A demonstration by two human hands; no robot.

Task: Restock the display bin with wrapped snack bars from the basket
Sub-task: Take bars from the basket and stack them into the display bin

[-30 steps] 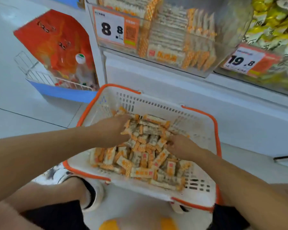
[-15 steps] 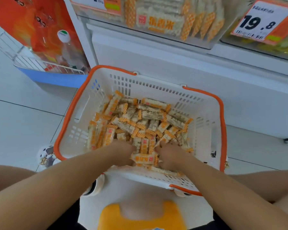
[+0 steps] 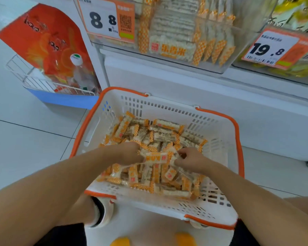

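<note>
A white basket (image 3: 220, 144) with an orange rim sits on the floor in front of me, holding a heap of snack bars (image 3: 160, 134) in clear wrappers with orange checked ends. Both hands are inside the basket. My left hand (image 3: 128, 152) and my right hand (image 3: 188, 158) grip opposite sides of a small bunch of bars (image 3: 156, 158) lifted just above the heap. Above, the clear display bin (image 3: 226, 68) on the shelf holds several rows of the same bars standing on edge.
An 8.8 price tag (image 3: 105, 19) hangs on the bin's left front, and a 19.8 tag (image 3: 272, 48) fronts a bin of yellow packets to the right. A blue-based wire rack (image 3: 60, 98) with orange pouches and a bottle stands left. White shelf base behind the basket.
My hands moved from the basket's near edge to its middle and now clasp a bunch of bars between them. The camera tilted up, showing more of the shelf.
</note>
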